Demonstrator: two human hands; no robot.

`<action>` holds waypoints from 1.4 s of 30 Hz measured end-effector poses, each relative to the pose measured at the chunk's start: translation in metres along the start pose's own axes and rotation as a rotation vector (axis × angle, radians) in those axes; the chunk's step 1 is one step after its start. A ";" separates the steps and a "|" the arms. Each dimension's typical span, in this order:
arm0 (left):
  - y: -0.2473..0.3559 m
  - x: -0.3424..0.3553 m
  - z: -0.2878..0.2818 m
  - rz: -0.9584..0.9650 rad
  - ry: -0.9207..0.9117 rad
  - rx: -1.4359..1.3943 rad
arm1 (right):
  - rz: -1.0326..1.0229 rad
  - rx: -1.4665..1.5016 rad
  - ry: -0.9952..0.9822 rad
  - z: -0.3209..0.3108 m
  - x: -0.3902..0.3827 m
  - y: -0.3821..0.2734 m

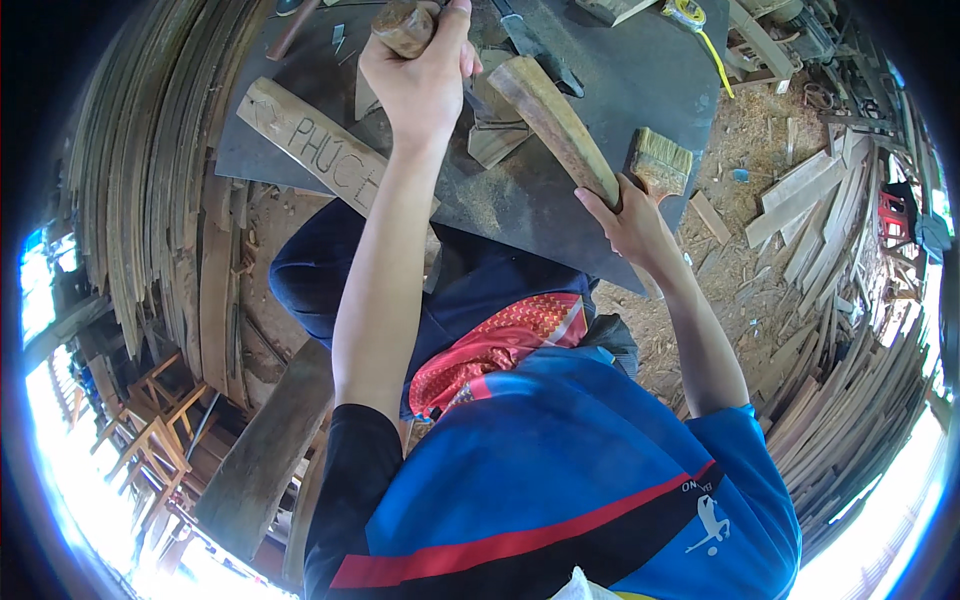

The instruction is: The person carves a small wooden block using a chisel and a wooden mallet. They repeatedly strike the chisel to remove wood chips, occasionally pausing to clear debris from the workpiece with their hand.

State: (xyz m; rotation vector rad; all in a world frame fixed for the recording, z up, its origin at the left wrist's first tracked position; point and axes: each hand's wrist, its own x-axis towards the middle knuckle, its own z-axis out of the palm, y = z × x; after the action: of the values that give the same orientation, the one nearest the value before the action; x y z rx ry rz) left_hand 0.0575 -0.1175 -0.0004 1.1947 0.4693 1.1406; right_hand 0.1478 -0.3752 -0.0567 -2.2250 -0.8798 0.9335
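Note:
My left hand (425,85) is wrapped round a thick, rounded wooden handle (402,28) above the dark work table (560,235). The working end of that tool is hidden behind the hand. In my right hand (640,225) is the near end of a long, squared wooden club (550,125), tilted so its far end points up and left. Just beyond this hand a wide paintbrush (660,162) lies at the table's right edge. A small wood block (497,142) rests between the two hands. A plank with carved letters (310,135) lies left of my left forearm.
A dark, long metal tool (535,48) lies at the table's far side. A yellow tape measure (685,13) sits at the far right, its blade hanging over the edge. Stacked boards (140,150) stand at left; wood strips (830,400) and sawdust cover the ground at right.

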 end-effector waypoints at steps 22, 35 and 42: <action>0.004 -0.011 0.012 0.111 -0.106 0.129 | 0.033 -0.013 -0.003 0.001 0.000 0.003; -0.004 -0.007 0.017 0.100 -0.068 0.185 | -0.029 -0.021 0.023 0.003 0.000 0.004; -0.010 -0.001 0.009 0.038 -0.306 0.096 | -0.036 -0.033 0.032 0.002 0.000 0.006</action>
State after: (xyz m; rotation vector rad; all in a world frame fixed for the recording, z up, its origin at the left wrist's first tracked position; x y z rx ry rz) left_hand 0.0689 -0.1221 -0.0065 1.4392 0.2701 0.9542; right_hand 0.1484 -0.3785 -0.0617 -2.2384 -0.9241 0.8698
